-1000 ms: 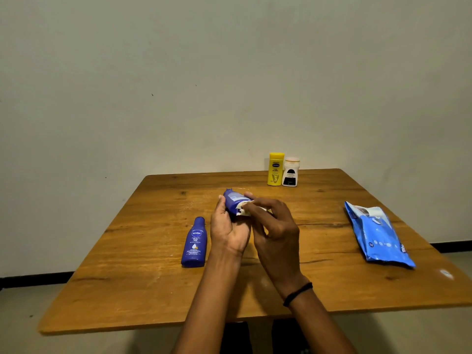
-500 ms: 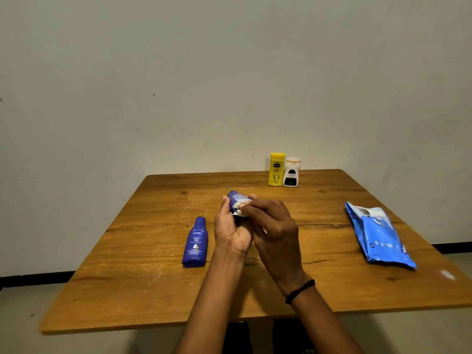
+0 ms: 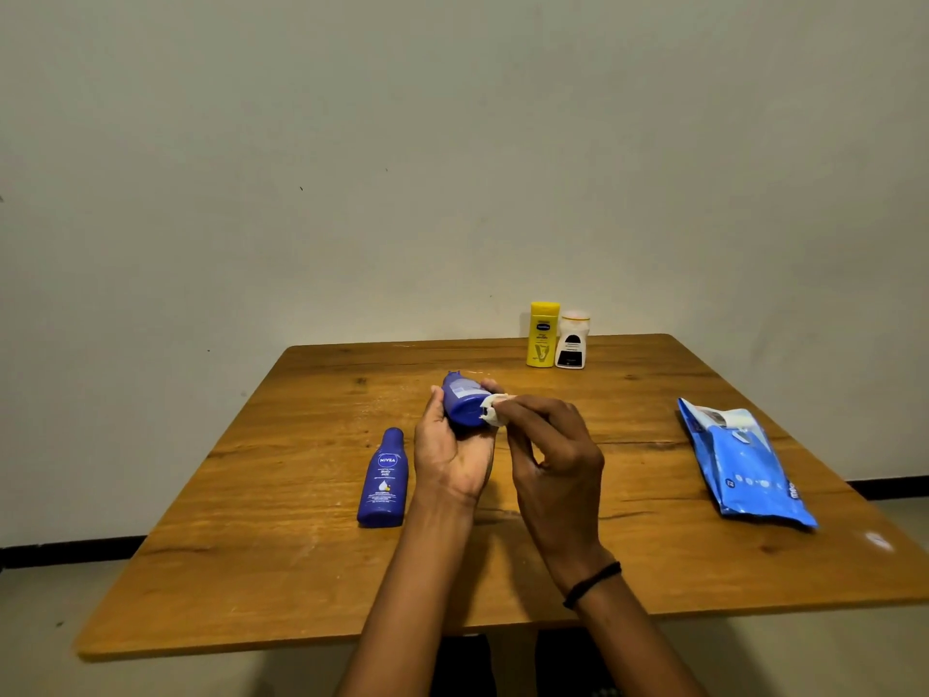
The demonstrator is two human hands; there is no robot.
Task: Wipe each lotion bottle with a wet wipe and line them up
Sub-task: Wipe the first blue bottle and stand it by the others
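My left hand [image 3: 452, 450] grips a small blue lotion bottle [image 3: 463, 399] above the table's middle, its cap end pointing away from me. My right hand [image 3: 553, 445] pinches a bunched white wet wipe [image 3: 492, 410] against the bottle's near right side. A second blue lotion bottle [image 3: 383, 480] lies flat on the table just left of my left hand. A yellow bottle [image 3: 543, 334] and a white bottle [image 3: 572, 340] stand upright side by side at the table's far edge.
A blue wet-wipe packet [image 3: 744, 465] lies at the right side of the wooden table [image 3: 251, 545]. A plain wall stands right behind the table's far edge. A black band circles my right wrist.
The bottle has turned in my left hand so more of its blue body shows. My right hand has slid the wipe toward the bottle's near right side.
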